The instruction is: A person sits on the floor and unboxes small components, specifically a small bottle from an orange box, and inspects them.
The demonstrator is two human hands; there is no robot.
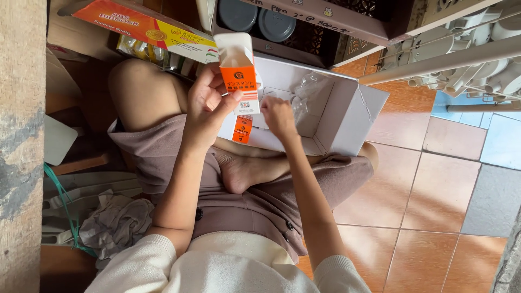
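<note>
The left hand [203, 106] grips a small orange-and-white carton [237, 70] by its lower body above the lap, top flap open; it looks light and easily crushed, best held by the side panels. The right hand [278, 116] reaches into the white cardboard box [347, 116] beyond, fingers bunched; whether they pinch anything I cannot tell, and the carton's contents are hidden.

I'm sitting cross-legged on the terracotta tile floor [434, 190] of what looks like a small hardware shop's stockroom, hemmed in by cartons [347, 108], white pipe fittings [477, 32] on racks and boxed stock [146, 27].
</note>
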